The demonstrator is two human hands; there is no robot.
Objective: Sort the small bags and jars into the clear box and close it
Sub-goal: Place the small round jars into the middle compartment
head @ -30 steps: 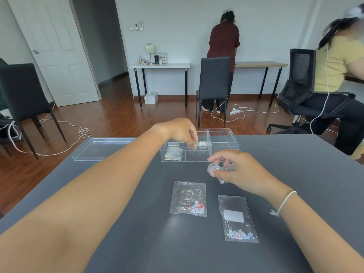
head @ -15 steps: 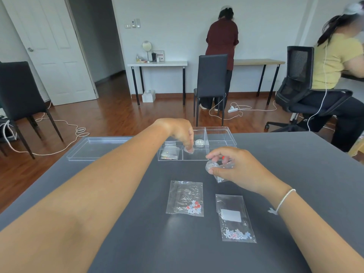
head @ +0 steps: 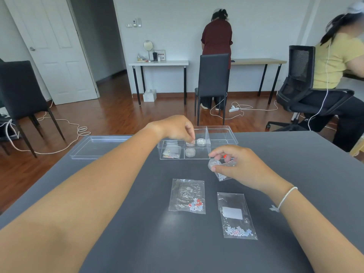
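The clear box (head: 222,128) stands open at the table's far side. Its left compartment holds small bags (head: 171,154). In the middle compartment sits one small jar (head: 201,142), and beside it a second jar (head: 190,144) with the fingertips of my left hand (head: 175,128) pinched on its top. My right hand (head: 236,166) hovers just in front of the box, gripping another small jar (head: 213,164) together with a small bead bag (head: 222,175). Two more bead bags (head: 187,196) (head: 235,215) lie flat on the table nearer to me.
The box's clear lid (head: 98,146) lies upside down to the left of the box on the grey table (head: 137,243). Beyond the table are black chairs, floor cables and two other people at desks.
My left hand has shifted slightly left inside the middle compartment, and a second jar now shows beside the first. My right hand has turned a little with its jar and bag.
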